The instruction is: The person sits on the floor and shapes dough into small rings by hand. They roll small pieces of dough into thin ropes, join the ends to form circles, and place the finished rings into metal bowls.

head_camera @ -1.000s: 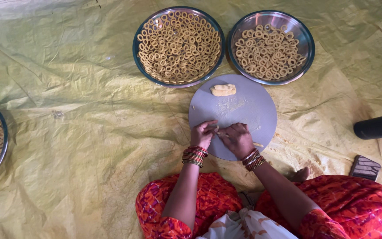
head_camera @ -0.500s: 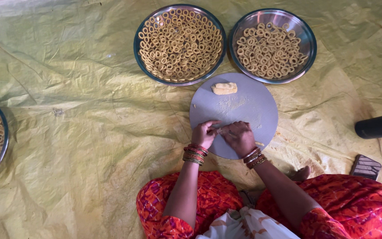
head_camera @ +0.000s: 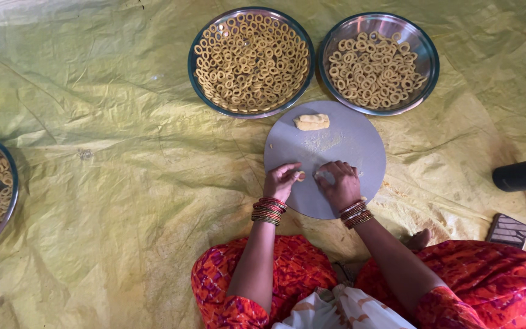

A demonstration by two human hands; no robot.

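From the head camera I see my left hand (head_camera: pixel 281 181) pinching a small dough piece (head_camera: pixel 300 176) between its fingertips and my right hand (head_camera: pixel 339 183) pressed flat, fingers together, on the round grey board (head_camera: pixel 360 146), near the dough lump (head_camera: pixel 312 122).

Count of the things on the yellow sheet

There are three round steel trays with dough rings: one tray (head_camera: pixel 197 42) at the upper middle of the frame, full with far too many rings to count, one tray (head_camera: pixel 431 52) at the upper right, about half filled, and one tray (head_camera: pixel 12 176) cut by the left edge. One round grey board (head_camera: pixel 360 146) lies in the centre, with one lump of dough (head_camera: pixel 311 122) on its upper part. Two hands are on the board: the left hand (head_camera: pixel 281 181) and the right hand (head_camera: pixel 339 184), each wrist with one stack of bangles. One black cylinder (head_camera: pixel 523 173) and one small dark flat object (head_camera: pixel 508 229) are at the right edge.
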